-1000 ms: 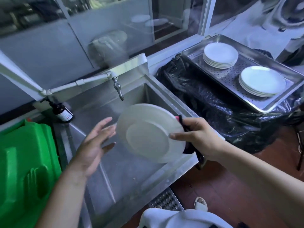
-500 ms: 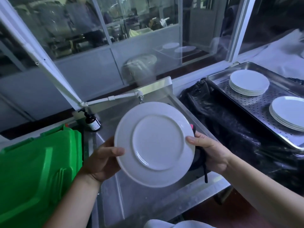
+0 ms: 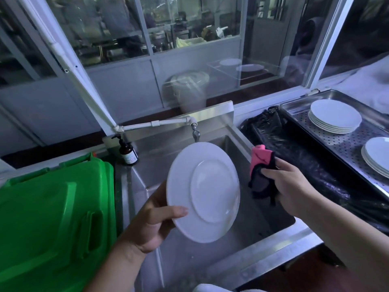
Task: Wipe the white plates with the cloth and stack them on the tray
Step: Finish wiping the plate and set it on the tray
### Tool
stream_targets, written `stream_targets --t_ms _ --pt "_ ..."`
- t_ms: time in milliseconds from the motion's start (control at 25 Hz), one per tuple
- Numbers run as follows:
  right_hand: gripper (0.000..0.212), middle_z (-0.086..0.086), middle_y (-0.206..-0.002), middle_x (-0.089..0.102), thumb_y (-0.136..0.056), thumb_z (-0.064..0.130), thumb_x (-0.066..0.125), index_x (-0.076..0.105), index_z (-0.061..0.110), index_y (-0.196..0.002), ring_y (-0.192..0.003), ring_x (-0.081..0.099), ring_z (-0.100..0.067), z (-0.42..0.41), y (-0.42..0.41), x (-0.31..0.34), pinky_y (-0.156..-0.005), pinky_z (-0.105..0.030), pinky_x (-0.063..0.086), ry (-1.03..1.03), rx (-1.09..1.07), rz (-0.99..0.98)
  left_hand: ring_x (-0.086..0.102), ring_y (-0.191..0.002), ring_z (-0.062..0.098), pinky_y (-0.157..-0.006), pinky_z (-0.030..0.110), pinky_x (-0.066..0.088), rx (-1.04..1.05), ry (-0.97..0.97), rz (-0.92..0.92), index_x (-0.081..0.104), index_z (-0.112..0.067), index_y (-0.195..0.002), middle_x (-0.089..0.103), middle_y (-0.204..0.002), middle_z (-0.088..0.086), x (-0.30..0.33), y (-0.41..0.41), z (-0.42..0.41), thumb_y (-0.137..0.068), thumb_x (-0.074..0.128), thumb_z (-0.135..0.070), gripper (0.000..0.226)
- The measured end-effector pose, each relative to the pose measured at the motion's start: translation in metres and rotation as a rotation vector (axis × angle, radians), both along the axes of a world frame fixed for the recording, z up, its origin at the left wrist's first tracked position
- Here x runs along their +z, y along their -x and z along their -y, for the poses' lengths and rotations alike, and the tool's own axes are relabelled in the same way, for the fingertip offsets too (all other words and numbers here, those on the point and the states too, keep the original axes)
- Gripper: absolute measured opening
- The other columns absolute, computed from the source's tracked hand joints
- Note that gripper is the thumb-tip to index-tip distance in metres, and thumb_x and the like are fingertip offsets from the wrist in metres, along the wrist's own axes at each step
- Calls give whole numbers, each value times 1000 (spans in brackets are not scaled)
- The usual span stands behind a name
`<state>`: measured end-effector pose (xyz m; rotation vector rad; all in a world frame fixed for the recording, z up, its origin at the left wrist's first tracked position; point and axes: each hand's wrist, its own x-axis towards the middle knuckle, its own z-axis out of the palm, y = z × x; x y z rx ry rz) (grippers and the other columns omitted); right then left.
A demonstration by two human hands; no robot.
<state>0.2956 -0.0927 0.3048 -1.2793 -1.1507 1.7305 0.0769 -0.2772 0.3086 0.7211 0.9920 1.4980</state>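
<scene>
Right hand [image 3: 292, 186] has left the plate [image 3: 203, 191], fingers gripping the cloth [image 3: 262, 171]; left hand [image 3: 153, 220] grips the plate's rim.

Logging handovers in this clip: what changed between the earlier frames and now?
The right hand let go of the plate and drew away, keeping the cloth. The left hand took the plate's rim and now holds it alone over the sink. The stacks on the tray are unchanged.
</scene>
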Motion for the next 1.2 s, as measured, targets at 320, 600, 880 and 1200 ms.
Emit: stream_targets --t_ms 320,600,880,1200 --pt "60 21 -74 67 -93 9 45 62 60 -119 -54 50 -3 55 81 24 -51 -19 36 -520 212 466 67 -107 28 -77 43 54 -80 12 -170 68 -37 -125 71 -121 15 -19 -8 13 -73 65 2 65" --pt "58 19 -146 52 -85 19 37 61 39 -133 -142 40 -5 125 102 12 -116 -28 36 -1015 468 473 67 -111 35 -76 47 58 11 -2 -36 64 -36 -129 70 -123 14 -32 6 31 -79 66 0 62" --pt "57 13 -150 49 -90 -1 42 62 28 -135 -147 35 -15 145 74 -4 -115 -39 38 -1257 698 417 62 -124 37 -89 43 58 106 -84 457 52 -3 -143 60 -138 26 -44 -1 41 -79 85 -39 81" --pt "64 4 -150 50 -79 -16 54 65 19 -132 -148 32 -28 121 20 -7 -115 -55 35 -1472 863 460 68 -113 38 -89 48 59 146 -18 542 64 -10 -134 64 -132 26 -39 -28 20 -78 67 -10 56"
